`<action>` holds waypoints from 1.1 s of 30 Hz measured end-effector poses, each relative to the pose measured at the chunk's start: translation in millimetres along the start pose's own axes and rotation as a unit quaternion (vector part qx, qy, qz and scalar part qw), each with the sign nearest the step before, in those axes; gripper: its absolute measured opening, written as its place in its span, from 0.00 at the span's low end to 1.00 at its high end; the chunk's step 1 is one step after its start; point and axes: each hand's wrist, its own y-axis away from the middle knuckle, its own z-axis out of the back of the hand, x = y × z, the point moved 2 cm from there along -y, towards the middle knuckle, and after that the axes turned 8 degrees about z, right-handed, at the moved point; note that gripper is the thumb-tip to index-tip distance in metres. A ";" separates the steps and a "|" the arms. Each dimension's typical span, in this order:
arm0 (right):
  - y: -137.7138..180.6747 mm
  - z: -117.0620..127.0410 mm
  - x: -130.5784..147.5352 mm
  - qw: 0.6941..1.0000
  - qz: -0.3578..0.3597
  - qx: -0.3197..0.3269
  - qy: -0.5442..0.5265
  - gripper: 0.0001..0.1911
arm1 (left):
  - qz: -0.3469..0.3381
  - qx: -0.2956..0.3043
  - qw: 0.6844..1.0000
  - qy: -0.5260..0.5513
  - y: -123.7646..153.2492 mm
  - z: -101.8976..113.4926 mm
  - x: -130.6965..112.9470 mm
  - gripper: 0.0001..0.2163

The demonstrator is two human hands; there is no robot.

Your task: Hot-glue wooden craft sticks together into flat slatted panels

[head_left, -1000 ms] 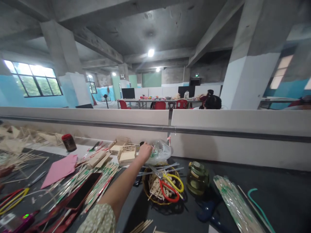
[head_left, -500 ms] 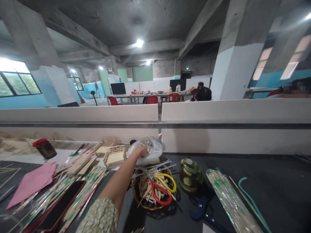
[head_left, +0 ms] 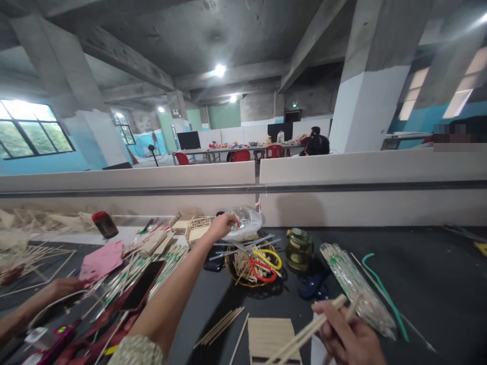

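My left hand point(head_left: 223, 226) reaches forward to the clear plastic bag point(head_left: 247, 223), fingers drawn together at its opening. A small reddish thing shows beside the fingertips, too small to name. Below the bag is a basket point(head_left: 229, 268) of short wooden sticks with red-and-yellow-handled scissors point(head_left: 262, 271) lying on top. At the lower right, my right hand point(head_left: 348, 332) is closed around a few thin wooden sticks point(head_left: 304, 332). They slant over a flat ribbed wooden panel point(head_left: 268, 329). Several loose sticks point(head_left: 218, 327) lie left of the panel.
A green bottle point(head_left: 299, 251) stands right of the basket, near packaged sticks point(head_left: 355, 289) and a green strip point(head_left: 384, 294). At left are a phone point(head_left: 142, 286), pink paper point(head_left: 102, 261), a dark red-lidded jar point(head_left: 104, 225) and another person's hand point(head_left: 63, 289). A white partition point(head_left: 342, 208) borders the table.
The view has tipped down and shifted left. My right hand with the sticks, the panel and the other person's hand have come into view. My left hand remains at the bag.
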 end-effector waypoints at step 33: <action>14.2 -79.6 -66.0 0.976 -0.094 0.186 0.065 0.17 | 0.217 0.139 0.718 0.647 292.5 -98.4 -8.5 0.19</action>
